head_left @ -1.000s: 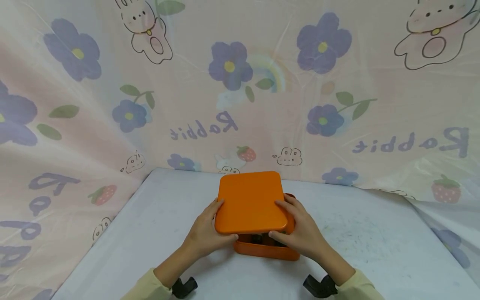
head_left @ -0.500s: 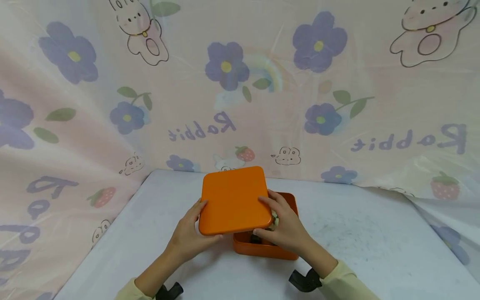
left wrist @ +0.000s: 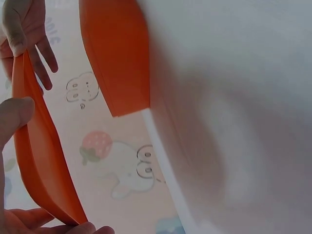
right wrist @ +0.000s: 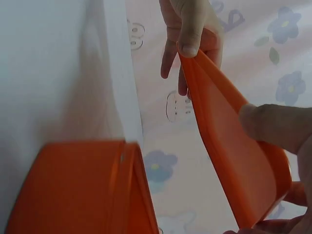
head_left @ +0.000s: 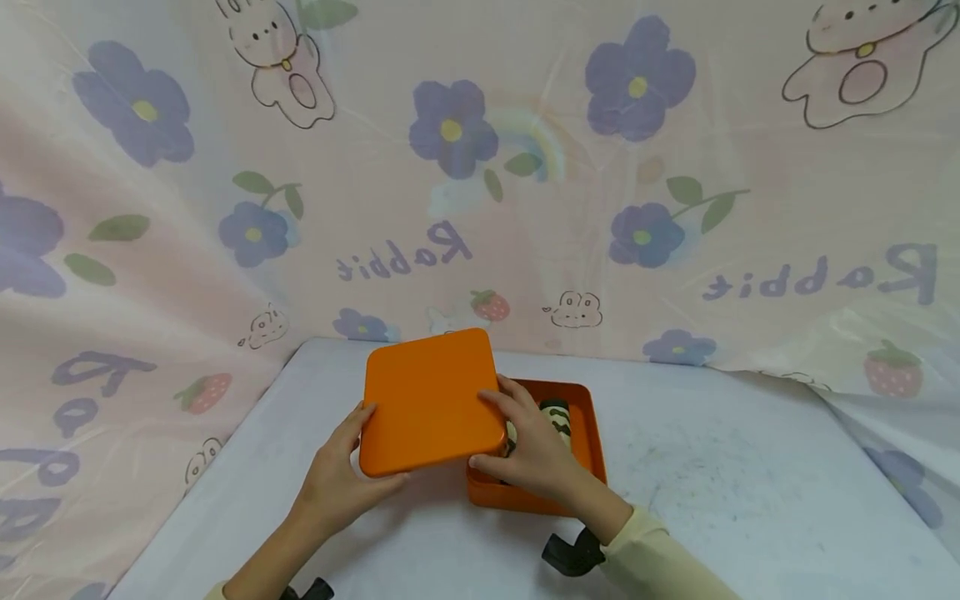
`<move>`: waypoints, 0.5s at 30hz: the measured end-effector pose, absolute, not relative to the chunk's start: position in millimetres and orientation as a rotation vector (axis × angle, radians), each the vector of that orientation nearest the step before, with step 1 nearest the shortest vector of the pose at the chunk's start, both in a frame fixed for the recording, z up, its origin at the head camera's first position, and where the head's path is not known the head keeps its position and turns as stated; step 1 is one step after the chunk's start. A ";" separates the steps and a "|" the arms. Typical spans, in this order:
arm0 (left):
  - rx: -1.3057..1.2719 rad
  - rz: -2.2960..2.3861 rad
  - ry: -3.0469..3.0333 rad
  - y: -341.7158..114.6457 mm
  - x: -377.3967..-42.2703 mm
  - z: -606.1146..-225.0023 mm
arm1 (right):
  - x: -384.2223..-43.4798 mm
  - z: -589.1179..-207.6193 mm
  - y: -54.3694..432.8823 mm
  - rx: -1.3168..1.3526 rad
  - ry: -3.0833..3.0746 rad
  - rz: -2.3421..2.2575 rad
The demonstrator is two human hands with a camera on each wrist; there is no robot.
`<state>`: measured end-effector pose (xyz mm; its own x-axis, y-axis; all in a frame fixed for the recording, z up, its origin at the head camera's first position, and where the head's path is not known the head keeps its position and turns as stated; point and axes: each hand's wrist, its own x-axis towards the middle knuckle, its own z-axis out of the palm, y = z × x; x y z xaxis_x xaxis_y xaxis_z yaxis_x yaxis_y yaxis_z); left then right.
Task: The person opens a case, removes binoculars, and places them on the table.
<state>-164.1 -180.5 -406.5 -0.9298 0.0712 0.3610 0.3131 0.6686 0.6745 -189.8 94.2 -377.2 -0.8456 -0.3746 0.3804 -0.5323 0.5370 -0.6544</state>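
Both hands hold a square orange lid tilted above the table. My left hand grips its left side, thumb at the near edge and fingers around the far side. My right hand pinches the right side, thumb near the front corner. In the left wrist view the hollow underside of the lid shows. Right of the lid, an orange box stands uncovered on the table. Inside lies a cream-and-dark patterned roll-shaped thing; my right hand and the lid hide the rest of the contents.
The white table stretches out on both sides of the box. A curtain printed with flowers and rabbits hangs behind and to the left. Black wrist mounts sit under the forearms.
The two hands have carried the lid leftward off the box. More of the box's inside and the patterned thing has come into view. The box stays in about the same place.
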 end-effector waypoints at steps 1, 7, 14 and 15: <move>-0.299 -1.111 -2.582 -183.8 -162.6 -406.6 | -190.3 -377.1 91.1 0.785 -2.579 1.196; -0.253 -1.016 -2.558 -202.9 -153.7 -407.8 | -191.1 -376.5 73.1 0.854 -2.598 1.221; -0.214 -0.994 -2.542 -217.2 -143.9 -412.9 | -190.7 -377.1 54.8 0.908 -2.646 1.253; -0.207 -0.984 -2.547 -219.0 -142.9 -413.7 | -190.8 -377.8 52.5 0.907 -2.663 1.251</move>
